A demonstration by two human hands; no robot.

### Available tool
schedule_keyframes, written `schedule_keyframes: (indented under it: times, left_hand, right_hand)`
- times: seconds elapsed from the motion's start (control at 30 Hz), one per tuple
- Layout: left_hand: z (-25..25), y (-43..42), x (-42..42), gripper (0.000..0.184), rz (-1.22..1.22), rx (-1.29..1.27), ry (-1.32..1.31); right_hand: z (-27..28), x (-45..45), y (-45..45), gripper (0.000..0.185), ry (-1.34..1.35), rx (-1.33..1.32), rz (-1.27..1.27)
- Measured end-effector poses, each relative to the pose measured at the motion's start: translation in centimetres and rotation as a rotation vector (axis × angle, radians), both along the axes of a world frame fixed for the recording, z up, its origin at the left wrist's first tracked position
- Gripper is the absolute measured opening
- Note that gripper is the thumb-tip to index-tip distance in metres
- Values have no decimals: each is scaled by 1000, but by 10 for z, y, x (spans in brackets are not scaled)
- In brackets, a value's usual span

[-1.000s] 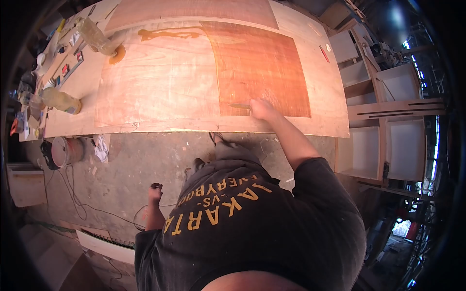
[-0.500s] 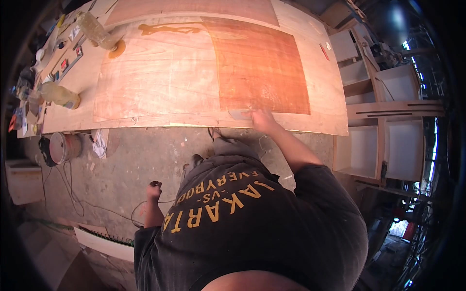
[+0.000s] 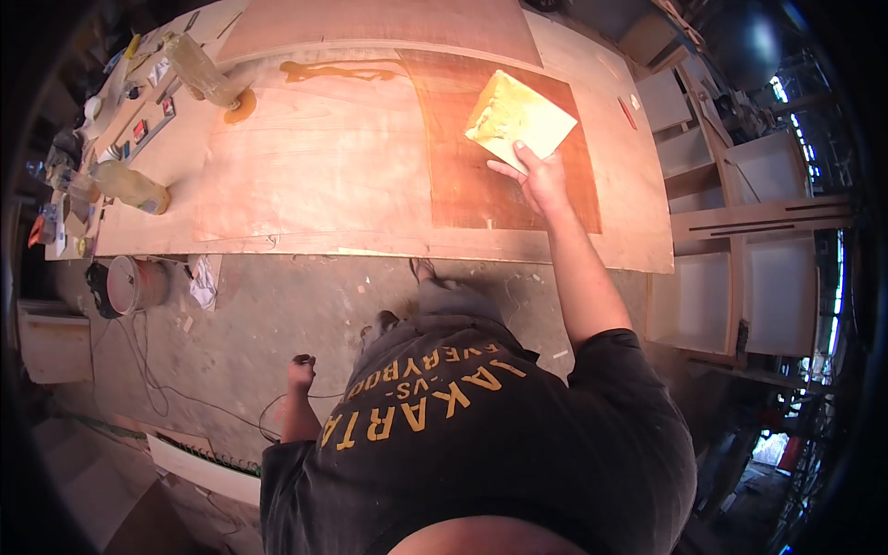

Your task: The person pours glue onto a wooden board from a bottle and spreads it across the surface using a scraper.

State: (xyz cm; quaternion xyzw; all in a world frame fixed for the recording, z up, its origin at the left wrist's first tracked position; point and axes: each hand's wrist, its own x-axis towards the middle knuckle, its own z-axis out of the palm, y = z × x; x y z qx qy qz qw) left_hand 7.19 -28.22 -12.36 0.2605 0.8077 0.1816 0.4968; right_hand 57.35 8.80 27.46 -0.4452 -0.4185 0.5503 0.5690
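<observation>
My right hand (image 3: 540, 178) is closed on a pale, flat square spreader (image 3: 535, 118), thumb on top, raised above the worktop. Yellow paste is smeared along its far left side. Below lies a thin wood sheet (image 3: 314, 166); its right part is a darker, wet-looking orange-brown area (image 3: 453, 176). A streak of amber liquid (image 3: 342, 71) runs near the sheet's far edge. My left hand (image 3: 301, 372) hangs low beside my body, away from the worktop, fingers curled. A small dark shape shows at its top, too unclear to name.
Two cloudy plastic bottles lie on the left side, the far bottle (image 3: 199, 72) by an amber puddle (image 3: 240, 106), the near bottle (image 3: 131, 187) close to the front edge. A bucket (image 3: 135, 285) and cables (image 3: 199, 398) are on the floor. Open cabinets (image 3: 731, 296) stand at right.
My right hand has lifted the spreader from the sheet's near edge, moved it up and away from me, and turned its smeared face into view. My left hand stays low.
</observation>
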Motion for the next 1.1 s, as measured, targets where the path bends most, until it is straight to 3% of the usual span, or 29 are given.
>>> schedule_keyframes:
  times: [0.2,0.4,0.5,0.6,0.8,0.9,1.1]
  left_hand:
    - [1,-6,4,40,10,-26,3]
    - [31,-5,19,42,126,-62,-2]
    - [88,5,38,40,178,-131,80]
    - [98,-4,46,38,268,-16,38]
    - [137,-35,85,40,473,-108,117]
    - [164,-43,106,44,486,-188,141]
    - [206,-24,125,47,424,-325,100]
  right_hand:
    - [17,-15,51,35,298,-70,114]
    - [-15,-36,190,32,146,-40,161]
    - [-46,-63,281,34,-509,29,86]
    - [-66,-82,327,42,-964,302,72]
    - [-147,-138,417,54,-1389,169,320]
    - [-194,-147,439,51,-1509,296,288]
    - [-199,-165,430,53,-1621,191,266]
